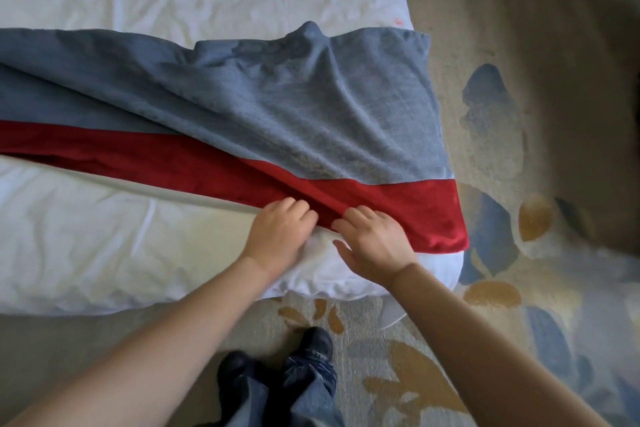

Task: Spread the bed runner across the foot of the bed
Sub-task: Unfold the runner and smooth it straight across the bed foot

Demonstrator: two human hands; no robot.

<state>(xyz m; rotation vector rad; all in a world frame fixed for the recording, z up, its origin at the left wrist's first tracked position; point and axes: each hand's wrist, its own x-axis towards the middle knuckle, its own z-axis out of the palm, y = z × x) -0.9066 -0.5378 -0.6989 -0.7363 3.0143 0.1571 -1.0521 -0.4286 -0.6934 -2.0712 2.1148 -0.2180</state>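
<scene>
You look down at the corner of a bed (104,253) covered in white, wrinkled bedding. The bed runner (277,97), grey-blue with a red band (415,201) along its near side, lies across the bed from the left of the view to the bed's right edge. Its end hangs a little over that edge. The cloth is not flat: it is rumpled, with a raised peak near the far right and long folds running slantwise. The red band narrows towards the left, and a pale strip of its underside shows there.

Both your hands meet at the near hem of the red band, close to the bed's near right corner. Your left hand (280,236) has its fingers curled, gripping a fold of the red hem. Your right hand (377,243), just beside it, lies on the red cloth with fingers loosely spread and the thumb splayed out over the white bedding.

Beyond the bed's near and right edges lies a beige carpet (519,149) patterned with blue and gold shapes. Your dark shoes (239,371) and blue jeans (311,378) show below, near the bed.
</scene>
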